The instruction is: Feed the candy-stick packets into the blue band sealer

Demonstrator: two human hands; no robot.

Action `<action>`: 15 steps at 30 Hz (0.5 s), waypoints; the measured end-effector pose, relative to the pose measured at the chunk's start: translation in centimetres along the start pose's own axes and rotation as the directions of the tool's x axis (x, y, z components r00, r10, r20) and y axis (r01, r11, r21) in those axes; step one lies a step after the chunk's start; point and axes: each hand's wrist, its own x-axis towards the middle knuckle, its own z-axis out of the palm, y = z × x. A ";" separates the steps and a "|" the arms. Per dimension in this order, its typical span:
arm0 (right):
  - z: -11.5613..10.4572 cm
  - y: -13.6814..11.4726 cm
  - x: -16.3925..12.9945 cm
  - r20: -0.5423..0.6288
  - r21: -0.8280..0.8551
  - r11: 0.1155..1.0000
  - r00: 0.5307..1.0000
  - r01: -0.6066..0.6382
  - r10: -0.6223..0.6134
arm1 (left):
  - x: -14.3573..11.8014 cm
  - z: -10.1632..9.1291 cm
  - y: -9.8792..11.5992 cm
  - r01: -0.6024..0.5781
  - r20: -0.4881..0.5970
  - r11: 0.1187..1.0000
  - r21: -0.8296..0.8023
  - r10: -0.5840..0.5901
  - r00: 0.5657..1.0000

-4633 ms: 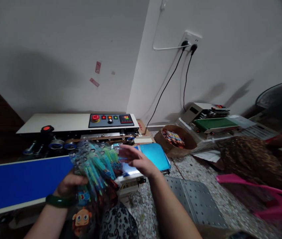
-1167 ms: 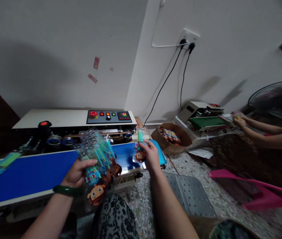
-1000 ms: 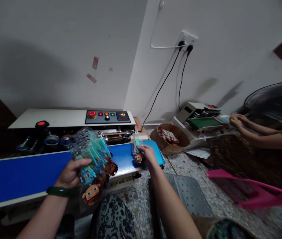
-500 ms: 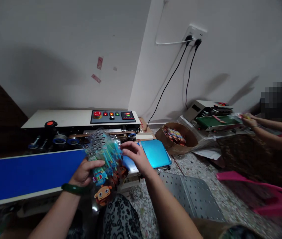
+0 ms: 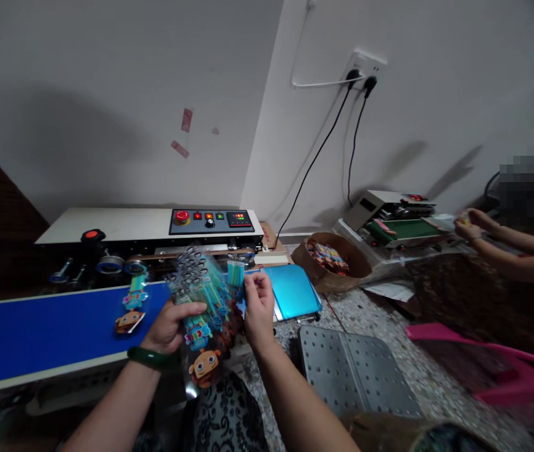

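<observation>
the left hand (image 5: 169, 323) is curled tight around a fanned bundle of glossy clear packets (image 5: 201, 301), each with teal sticks and a round orange cartoon face, held above the near edge of the smooth blue conveyor belt (image 5: 41, 333); the right hand (image 5: 258, 307) pinches one packet (image 5: 235, 276) at the bundle's right side; a lone packet (image 5: 131, 307) lies flat on the belt
</observation>
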 end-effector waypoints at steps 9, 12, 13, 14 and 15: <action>-2.5 0.7 1.9 -0.065 0.080 0.986 0.986 -0.148 0.153 | 0.3 -0.7 0.1 0.007 -0.069 1.000 0.019 -0.006 0.998; -5.3 1.0 4.4 -0.133 0.001 0.962 0.953 -0.273 0.271 | 0.2 -1.3 0.6 0.008 -0.090 1.000 0.008 -0.007 0.996; -6.1 1.3 5.3 -0.138 -0.062 0.940 0.936 -0.336 0.325 | 0.1 -1.5 0.9 0.018 -0.085 1.000 0.000 -0.018 0.996; -6.8 1.6 6.0 -0.134 -0.125 0.913 0.918 -0.389 0.373 | -0.1 -1.6 1.1 0.028 -0.077 1.000 -0.010 -0.029 0.997; -7.4 1.9 6.7 -0.125 -0.179 0.887 0.904 -0.425 0.408 | -0.2 -1.6 1.3 0.036 -0.067 0.999 -0.020 -0.037 0.997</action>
